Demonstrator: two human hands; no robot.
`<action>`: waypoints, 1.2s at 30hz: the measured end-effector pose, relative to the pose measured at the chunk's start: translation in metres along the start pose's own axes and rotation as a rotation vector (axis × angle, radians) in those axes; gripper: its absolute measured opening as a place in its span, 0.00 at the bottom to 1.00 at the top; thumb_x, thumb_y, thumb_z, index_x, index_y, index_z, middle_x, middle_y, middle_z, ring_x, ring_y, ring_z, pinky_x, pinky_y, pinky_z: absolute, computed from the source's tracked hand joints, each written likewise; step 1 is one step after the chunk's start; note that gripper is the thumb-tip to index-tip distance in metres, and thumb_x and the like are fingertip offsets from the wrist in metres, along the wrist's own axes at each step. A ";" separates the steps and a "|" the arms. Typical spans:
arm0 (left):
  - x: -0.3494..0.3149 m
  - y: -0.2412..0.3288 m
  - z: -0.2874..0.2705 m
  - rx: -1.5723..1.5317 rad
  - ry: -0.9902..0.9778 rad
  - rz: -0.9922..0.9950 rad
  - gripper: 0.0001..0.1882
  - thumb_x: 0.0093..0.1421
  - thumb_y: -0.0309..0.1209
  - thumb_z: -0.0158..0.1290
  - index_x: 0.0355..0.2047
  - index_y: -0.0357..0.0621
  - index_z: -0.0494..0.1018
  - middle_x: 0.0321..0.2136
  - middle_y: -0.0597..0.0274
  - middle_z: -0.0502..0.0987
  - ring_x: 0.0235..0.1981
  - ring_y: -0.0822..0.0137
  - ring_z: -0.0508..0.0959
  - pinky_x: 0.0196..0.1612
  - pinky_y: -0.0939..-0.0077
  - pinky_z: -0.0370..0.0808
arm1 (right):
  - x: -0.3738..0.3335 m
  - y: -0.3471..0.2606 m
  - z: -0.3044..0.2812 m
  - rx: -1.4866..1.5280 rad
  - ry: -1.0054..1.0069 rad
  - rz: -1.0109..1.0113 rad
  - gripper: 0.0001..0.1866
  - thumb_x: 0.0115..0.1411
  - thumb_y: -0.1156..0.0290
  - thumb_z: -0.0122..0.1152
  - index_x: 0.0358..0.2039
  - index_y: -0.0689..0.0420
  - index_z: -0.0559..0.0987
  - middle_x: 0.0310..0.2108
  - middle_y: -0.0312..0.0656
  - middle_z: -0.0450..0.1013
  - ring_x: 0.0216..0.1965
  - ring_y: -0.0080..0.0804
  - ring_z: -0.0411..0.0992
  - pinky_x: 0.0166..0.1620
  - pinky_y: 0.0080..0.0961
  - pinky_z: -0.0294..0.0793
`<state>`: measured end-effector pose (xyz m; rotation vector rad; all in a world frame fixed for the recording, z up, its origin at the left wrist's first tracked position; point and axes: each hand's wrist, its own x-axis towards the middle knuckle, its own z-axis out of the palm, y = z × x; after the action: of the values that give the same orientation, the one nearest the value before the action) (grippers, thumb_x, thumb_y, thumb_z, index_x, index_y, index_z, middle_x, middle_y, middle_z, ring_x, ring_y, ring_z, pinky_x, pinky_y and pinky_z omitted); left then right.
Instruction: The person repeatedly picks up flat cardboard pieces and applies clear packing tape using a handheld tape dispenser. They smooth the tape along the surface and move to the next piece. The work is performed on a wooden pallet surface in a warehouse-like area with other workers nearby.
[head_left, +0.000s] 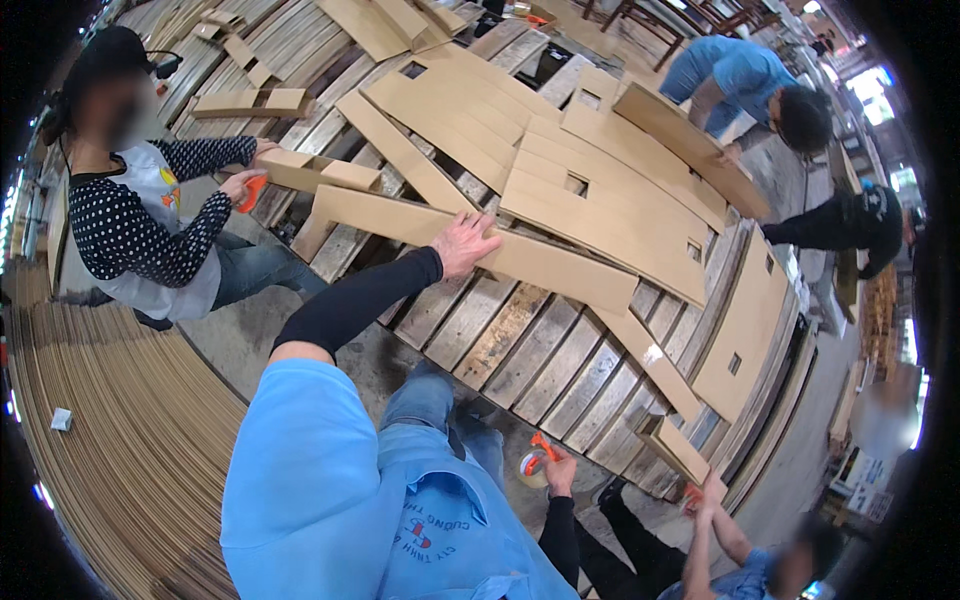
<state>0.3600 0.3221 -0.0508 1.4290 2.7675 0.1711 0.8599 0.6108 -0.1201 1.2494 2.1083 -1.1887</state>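
Observation:
A long folded cardboard strip lies across the wooden slats in front of me. My left hand is closed over its upper edge near the middle, fingers bent onto the board. Low beside my body, my right hand grips an orange tape dispenser with a roll of tape on it. This hand is apart from the cardboard. Just beyond the strip lie flat cardboard sheets with small square cutouts.
A slatted wooden platform bears the cardboard. A co-worker at left holds a cardboard piece and an orange dispenser. Other people work at lower right and upper right. Stacked cardboard sheets stand at lower left.

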 end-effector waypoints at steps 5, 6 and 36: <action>0.020 -0.088 0.000 0.120 0.102 -0.017 0.23 0.50 0.33 0.60 0.49 0.54 0.73 0.53 0.44 0.70 0.56 0.48 0.71 0.57 0.46 0.65 | -0.003 -0.024 0.012 0.049 -0.100 0.019 0.27 0.49 0.75 0.75 0.50 0.72 0.81 0.44 0.50 0.82 0.45 0.34 0.80 0.52 0.30 0.77; 0.026 -0.105 -0.004 0.122 0.085 -0.021 0.23 0.50 0.33 0.60 0.49 0.53 0.73 0.54 0.44 0.70 0.57 0.47 0.70 0.59 0.46 0.64 | 0.000 -0.027 0.012 0.034 -0.130 0.031 0.28 0.49 0.76 0.75 0.51 0.72 0.80 0.45 0.50 0.82 0.45 0.34 0.80 0.53 0.29 0.77; 0.244 -0.003 0.164 -0.076 -0.378 0.112 0.30 0.56 0.53 0.61 0.53 0.46 0.74 0.69 0.44 0.58 0.68 0.42 0.61 0.64 0.35 0.64 | -0.043 -0.006 0.007 0.226 0.071 0.247 0.37 0.48 0.75 0.69 0.61 0.68 0.73 0.48 0.50 0.80 0.50 0.40 0.78 0.54 0.32 0.75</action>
<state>0.2275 0.5334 -0.2068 1.4266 2.3579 0.0057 0.8766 0.5821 -0.0911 1.6219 1.8379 -1.3129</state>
